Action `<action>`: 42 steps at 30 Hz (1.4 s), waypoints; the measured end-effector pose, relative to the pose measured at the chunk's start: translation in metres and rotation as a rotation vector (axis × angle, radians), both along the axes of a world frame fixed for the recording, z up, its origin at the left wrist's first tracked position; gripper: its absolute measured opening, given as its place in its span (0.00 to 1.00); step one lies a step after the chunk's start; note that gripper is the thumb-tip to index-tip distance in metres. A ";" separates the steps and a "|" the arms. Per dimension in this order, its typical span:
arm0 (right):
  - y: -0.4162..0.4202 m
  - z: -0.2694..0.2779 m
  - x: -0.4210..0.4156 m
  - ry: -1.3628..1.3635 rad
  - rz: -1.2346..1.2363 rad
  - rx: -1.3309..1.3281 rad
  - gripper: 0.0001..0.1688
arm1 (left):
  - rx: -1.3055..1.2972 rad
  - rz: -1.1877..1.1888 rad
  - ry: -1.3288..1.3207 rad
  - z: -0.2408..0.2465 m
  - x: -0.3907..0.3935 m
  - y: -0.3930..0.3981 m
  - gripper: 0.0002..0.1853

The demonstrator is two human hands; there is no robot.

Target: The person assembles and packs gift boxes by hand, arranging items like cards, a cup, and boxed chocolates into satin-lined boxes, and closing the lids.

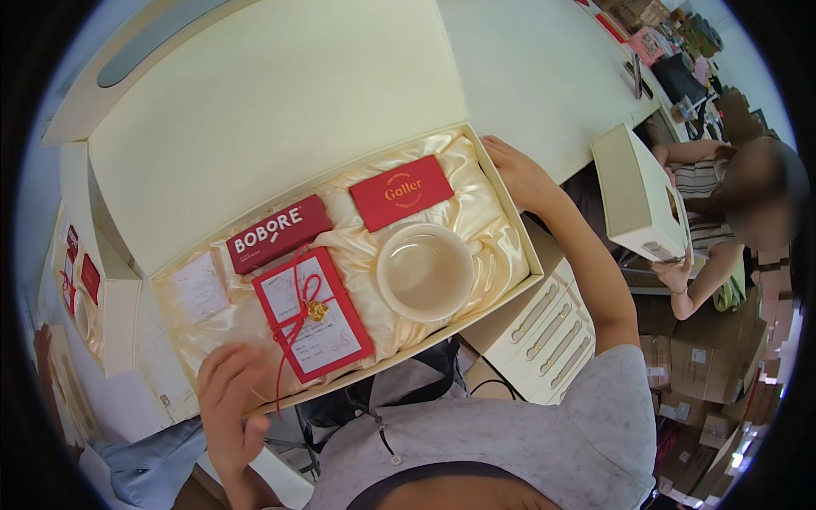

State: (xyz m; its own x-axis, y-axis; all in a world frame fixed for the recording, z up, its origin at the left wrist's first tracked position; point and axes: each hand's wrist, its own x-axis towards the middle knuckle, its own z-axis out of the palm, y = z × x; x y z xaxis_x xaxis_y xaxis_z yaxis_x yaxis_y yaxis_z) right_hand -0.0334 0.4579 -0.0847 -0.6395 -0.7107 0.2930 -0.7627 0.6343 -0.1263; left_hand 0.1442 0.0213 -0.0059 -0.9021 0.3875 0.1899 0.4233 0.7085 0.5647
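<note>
An open cream gift box [503, 210], lined with bunched satin [350, 255], lies before me with its lid [280, 83] laid back. My right hand [519, 172] is against the outside of the box's right wall, its grip partly hidden. Over the near left corner hovers my left hand [229, 395], slightly blurred, fingers apart and holding nothing. Near it lies a red-bordered printed card [325, 344], tied with red cord bearing a gold-coloured charm [317, 310]. A white ceramic cup [426, 274], a dark red carton [280, 233], a flat red box [403, 191] and a pale wrapped block [201, 287] sit in the satin.
On the white table [529, 76], another filled gift box [115, 319] stands at the left. Several cream boxes with handles [548, 325] stand below at the right. A co-worker [701, 191] holds a cream box [637, 191]. Cardboard cartons [701, 363] are stacked behind.
</note>
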 end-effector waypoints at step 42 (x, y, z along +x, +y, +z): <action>-0.035 0.107 0.070 -0.231 -0.164 0.031 0.24 | -0.382 0.054 -0.068 -0.003 -0.016 -0.011 0.26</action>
State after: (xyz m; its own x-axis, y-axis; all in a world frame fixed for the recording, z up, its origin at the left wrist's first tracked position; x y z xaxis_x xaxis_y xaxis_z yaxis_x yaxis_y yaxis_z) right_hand 0.0371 0.4227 0.0226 -0.7944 -0.5982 0.1054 -0.6024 0.7534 -0.2635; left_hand 0.1278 0.0101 -0.0090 -0.9285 0.3707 -0.0198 0.3506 0.8932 0.2817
